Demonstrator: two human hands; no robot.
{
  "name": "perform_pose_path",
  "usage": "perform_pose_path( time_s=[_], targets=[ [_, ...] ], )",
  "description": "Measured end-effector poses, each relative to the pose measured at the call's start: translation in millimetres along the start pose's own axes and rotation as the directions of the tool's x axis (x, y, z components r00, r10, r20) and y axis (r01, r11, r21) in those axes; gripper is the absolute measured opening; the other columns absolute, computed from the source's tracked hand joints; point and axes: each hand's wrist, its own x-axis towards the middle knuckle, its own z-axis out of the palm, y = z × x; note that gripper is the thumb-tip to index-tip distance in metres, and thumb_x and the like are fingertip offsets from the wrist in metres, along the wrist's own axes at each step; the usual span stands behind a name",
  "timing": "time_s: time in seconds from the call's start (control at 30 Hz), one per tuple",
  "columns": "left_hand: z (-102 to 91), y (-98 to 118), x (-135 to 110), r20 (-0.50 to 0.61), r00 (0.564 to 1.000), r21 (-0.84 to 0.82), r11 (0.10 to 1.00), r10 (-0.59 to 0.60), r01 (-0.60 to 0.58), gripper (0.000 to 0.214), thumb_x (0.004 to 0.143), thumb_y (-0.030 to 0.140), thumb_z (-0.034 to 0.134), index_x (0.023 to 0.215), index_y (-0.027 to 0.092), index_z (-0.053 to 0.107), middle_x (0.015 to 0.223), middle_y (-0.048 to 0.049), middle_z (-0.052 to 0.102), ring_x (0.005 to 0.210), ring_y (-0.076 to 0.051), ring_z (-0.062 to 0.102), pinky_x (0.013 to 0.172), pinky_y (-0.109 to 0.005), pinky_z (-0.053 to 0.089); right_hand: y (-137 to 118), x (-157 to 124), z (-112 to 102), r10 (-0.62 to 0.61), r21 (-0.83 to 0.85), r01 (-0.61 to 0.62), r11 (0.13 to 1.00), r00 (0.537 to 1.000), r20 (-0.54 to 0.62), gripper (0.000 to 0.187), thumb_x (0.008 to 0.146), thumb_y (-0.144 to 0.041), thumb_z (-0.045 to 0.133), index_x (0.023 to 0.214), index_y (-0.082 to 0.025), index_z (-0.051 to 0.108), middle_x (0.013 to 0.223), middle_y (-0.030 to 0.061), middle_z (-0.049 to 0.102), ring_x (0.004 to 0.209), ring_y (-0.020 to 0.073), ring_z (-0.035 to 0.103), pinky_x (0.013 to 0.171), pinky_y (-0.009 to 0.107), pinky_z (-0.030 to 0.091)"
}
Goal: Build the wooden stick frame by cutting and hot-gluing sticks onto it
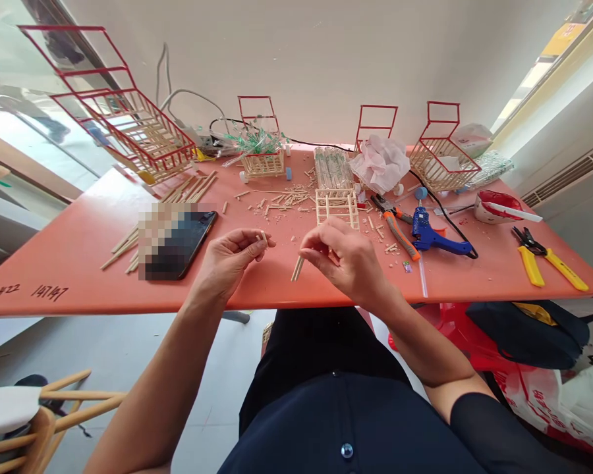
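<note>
Near the table's front edge, my left hand [237, 257] pinches a short piece of wooden stick [263, 236] between thumb and fingertips. To its right, my right hand [343, 253] is closed around a few wooden sticks [297, 268], whose ends point down toward the tabletop. Behind the right hand lies a small wooden stick frame [337, 205] with crossbars, partly hidden by the knuckles. Many cut stick pieces [291, 196] are scattered beyond both hands. Longer wooden sticks [192, 189] lie at the left, partly under a dark phone [190, 247].
Several small stick carts with red handles, including a large one [143, 135], line the back. Right of my hands are pliers [400, 230], a blue glue gun [437, 236], a red paint cup [497, 209] and yellow-handled cutters [548, 263]. A wooden chair [54, 408] stands lower left.
</note>
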Motion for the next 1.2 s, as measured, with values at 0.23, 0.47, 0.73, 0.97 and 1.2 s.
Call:
perform_pose_path(
  time_s=[0.23, 0.47, 0.73, 0.97, 1.2],
  targets=[
    [-18.9, -10.7, -5.5, -0.119, 0.990, 0.041, 0.997, 0.070, -0.065, 0.034, 0.068, 0.039, 0.096, 0.090, 0.018, 0.079, 0.090, -0.0074, 0.081, 0.077, -0.015, 0.068, 0.071, -0.027, 0.053, -4.0, 61.5, 28.4, 0.269, -0.374, -0.148, 0.916, 0.916, 0.296, 0.011, 0.108, -0.023, 0.069, 0.101, -0.015, 0.073, 0.107, 0.0095, 0.071, 0.094, 0.0201, 0.063, 0.078, 0.032, 0.042],
    [-14.1, -10.4, -6.1, -0.090, 0.992, 0.138, 0.988, 0.090, -0.077, 0.040, 0.070, 0.047, 0.093, 0.094, 0.019, 0.076, 0.091, -0.0079, 0.082, 0.090, -0.023, 0.078, 0.079, -0.032, 0.059, -4.1, 62.5, 44.7, 0.280, -0.458, -0.164, 0.874, 0.939, 0.199, 0.013, 0.108, -0.019, 0.068, 0.119, -0.014, 0.073, 0.125, 0.0160, 0.071, 0.102, 0.0238, 0.069, 0.071, 0.033, 0.042],
    [-0.8, -7.7, -6.7, 0.006, 0.979, 0.241, 0.950, 0.202, -0.198, 0.049, 0.078, 0.052, 0.091, 0.110, 0.022, 0.069, 0.088, -0.0034, 0.083, 0.082, -0.020, 0.075, 0.080, -0.031, 0.055, 4.0, 49.6, 46.8, 0.073, -0.168, -0.039, 0.985, 0.976, 0.204, 0.007, 0.109, -0.020, 0.066, 0.104, -0.018, 0.070, 0.105, 0.0069, 0.074, 0.098, 0.0194, 0.066, 0.082, 0.030, 0.043],
    [1.7, -7.5, -15.4, 0.046, 0.966, 0.433, 0.866, 0.256, -0.250, 0.035, 0.085, 0.050, 0.083, 0.104, 0.024, 0.069, 0.099, -0.0036, 0.085, 0.082, -0.019, 0.077, 0.080, -0.031, 0.053, 12.1, 31.3, 53.9, 0.084, -0.102, -0.066, 0.993, 0.980, 0.182, 0.012, 0.111, -0.022, 0.062, 0.101, -0.018, 0.067, 0.100, 0.0053, 0.071, 0.092, 0.0176, 0.064, 0.083, 0.028, 0.045],
    [24.4, -7.0, -35.1, 0.074, 0.962, 0.453, 0.850, 0.264, -0.268, 0.034, 0.089, 0.057, 0.079, 0.098, 0.025, 0.072, 0.101, -0.0031, 0.084, 0.087, -0.021, 0.079, 0.079, -0.030, 0.057, 23.5, -5.3, 53.3, -0.025, -0.037, 0.026, 0.999, 0.999, 0.028, 0.013, 0.112, -0.030, 0.061, 0.107, -0.021, 0.069, 0.106, 0.0068, 0.074, 0.097, 0.0192, 0.069, 0.085, 0.029, 0.051]
  ],
)
